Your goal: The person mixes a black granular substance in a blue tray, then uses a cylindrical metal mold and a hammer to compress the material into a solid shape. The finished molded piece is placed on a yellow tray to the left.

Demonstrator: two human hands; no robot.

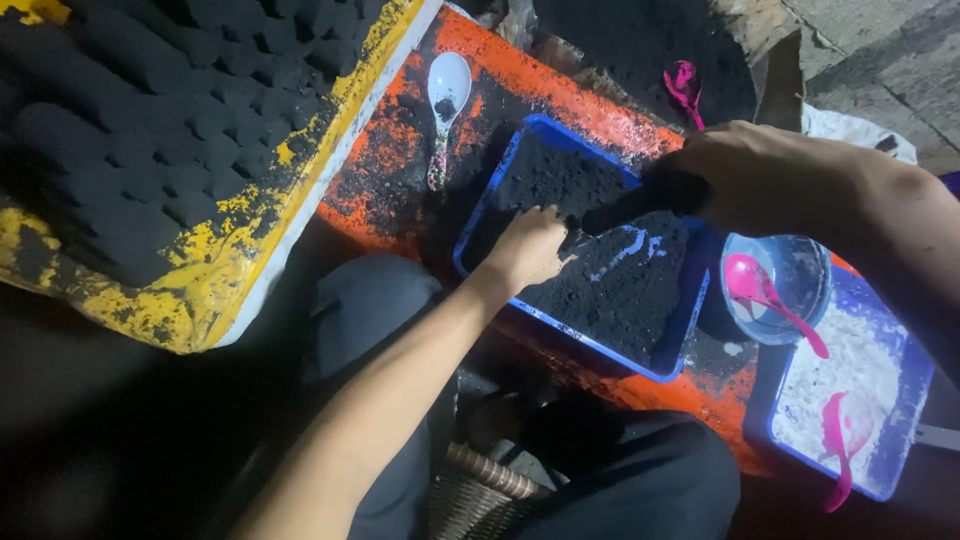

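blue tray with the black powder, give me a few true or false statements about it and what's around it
1. The left hand rests in the black powder of the blue tray. True.
2. The right hand holds a pink spoon. False: it grips a dark tool over the tray.
3. A white spoon lies on the orange board. True.
4. The bowl right of the tray is empty. False: a pink spoon lies in it.
5. The yellow tray holds white powder. False: it holds rows of black lumps.
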